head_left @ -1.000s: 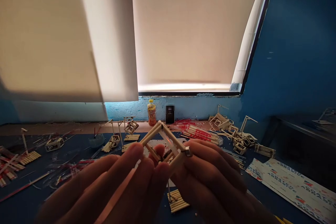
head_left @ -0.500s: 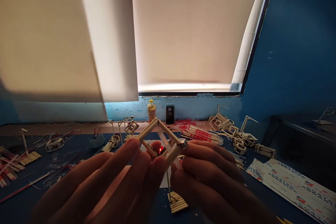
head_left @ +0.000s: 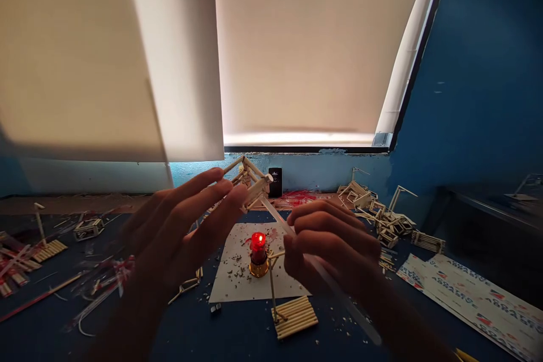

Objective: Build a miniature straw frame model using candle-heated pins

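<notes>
Raised above the table, my left hand [head_left: 190, 226] pinches a small frame of wooden sticks [head_left: 255, 168], its top corner pointing up. A translucent glue stick [head_left: 275, 215] runs slantwise through the closed fingers of my right hand [head_left: 331, 243], its upper end against or very near the lower side of the frame. Below and between my hands, a lit red candle [head_left: 258, 249] stands in a gold holder. Under it lies white paper [head_left: 233, 293] strewn with dark bits. Nearer me is a flat stick platform [head_left: 297, 317] with an upright post on it.
On the right lie a heap of stick frames [head_left: 388, 223] and a printed sheet [head_left: 470, 300]. Plastic wrappers [head_left: 112, 280] and a small stick cage [head_left: 89, 229] are on the left. A dark box [head_left: 275, 182] stands at the back by the wall.
The stick frame has moved up and slightly left in my left hand. My right hand has drawn apart from it, downward, with the glue stick. The candle and paper now show between them.
</notes>
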The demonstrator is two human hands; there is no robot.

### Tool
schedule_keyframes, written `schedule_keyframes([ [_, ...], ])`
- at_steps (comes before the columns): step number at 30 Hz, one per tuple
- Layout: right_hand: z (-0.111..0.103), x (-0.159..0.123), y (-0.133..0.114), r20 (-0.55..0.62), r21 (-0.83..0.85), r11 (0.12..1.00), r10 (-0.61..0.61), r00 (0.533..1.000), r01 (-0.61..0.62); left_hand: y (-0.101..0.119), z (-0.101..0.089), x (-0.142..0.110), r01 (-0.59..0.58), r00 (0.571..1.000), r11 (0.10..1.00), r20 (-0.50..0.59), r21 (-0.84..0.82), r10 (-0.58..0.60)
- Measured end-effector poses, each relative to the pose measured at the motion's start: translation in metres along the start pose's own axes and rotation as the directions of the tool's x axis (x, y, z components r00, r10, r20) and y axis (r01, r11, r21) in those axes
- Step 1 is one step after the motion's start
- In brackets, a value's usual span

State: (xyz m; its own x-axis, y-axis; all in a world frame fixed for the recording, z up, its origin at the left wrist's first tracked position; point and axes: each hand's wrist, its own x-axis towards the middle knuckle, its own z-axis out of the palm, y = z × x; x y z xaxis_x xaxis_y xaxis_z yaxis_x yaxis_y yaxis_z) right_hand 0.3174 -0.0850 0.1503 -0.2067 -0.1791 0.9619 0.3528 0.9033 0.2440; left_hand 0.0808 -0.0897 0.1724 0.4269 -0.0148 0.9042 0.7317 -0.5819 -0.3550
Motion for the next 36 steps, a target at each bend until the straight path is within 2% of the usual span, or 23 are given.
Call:
schedule_keyframes([
  [3,0.005,-0.003,0.011,0.061,0.038,0.999,0.025,0.998,-0.027,-0.005,0.011,0.008,-0.182,0.981,0.968,-0.033,0.170,0.190],
  [5,0.006,-0.006,0.018,0.089,0.050,0.996,0.062,0.994,-0.067,-0.009,0.018,0.011,-0.244,0.967,0.941,-0.013,0.234,0.254],
  [8,0.009,-0.013,0.028,0.124,0.048,0.992,0.113,0.986,-0.120,-0.017,0.029,0.008,-0.230,0.973,0.936,0.031,0.267,0.231],
  [11,0.013,-0.022,0.038,0.193,0.067,0.984,0.151,0.970,-0.166,-0.026,0.039,0.000,-0.212,0.975,0.944,0.127,0.254,0.184],
  [19,0.020,-0.035,0.063,0.355,0.151,0.943,0.228,0.906,-0.297,-0.042,0.070,-0.017,-0.135,0.940,0.982,0.332,0.131,0.085],
  [22,0.018,-0.037,0.069,0.438,0.163,0.920,0.256,0.862,-0.356,-0.045,0.078,-0.021,-0.071,0.903,0.995,0.428,0.070,0.034],
  [26,0.016,-0.040,0.073,0.541,0.171,0.892,0.271,0.797,-0.419,-0.049,0.081,-0.024,0.003,0.832,1.000,0.555,-0.027,0.012],
  [32,0.014,-0.043,0.078,0.672,0.179,0.863,0.243,0.700,-0.472,-0.052,0.088,-0.030,0.073,0.731,0.983,0.680,-0.167,0.061],
  [36,0.013,-0.042,0.079,0.746,0.194,0.853,0.193,0.638,-0.484,-0.047,0.094,-0.033,0.097,0.684,0.969,0.723,-0.226,0.100],
])
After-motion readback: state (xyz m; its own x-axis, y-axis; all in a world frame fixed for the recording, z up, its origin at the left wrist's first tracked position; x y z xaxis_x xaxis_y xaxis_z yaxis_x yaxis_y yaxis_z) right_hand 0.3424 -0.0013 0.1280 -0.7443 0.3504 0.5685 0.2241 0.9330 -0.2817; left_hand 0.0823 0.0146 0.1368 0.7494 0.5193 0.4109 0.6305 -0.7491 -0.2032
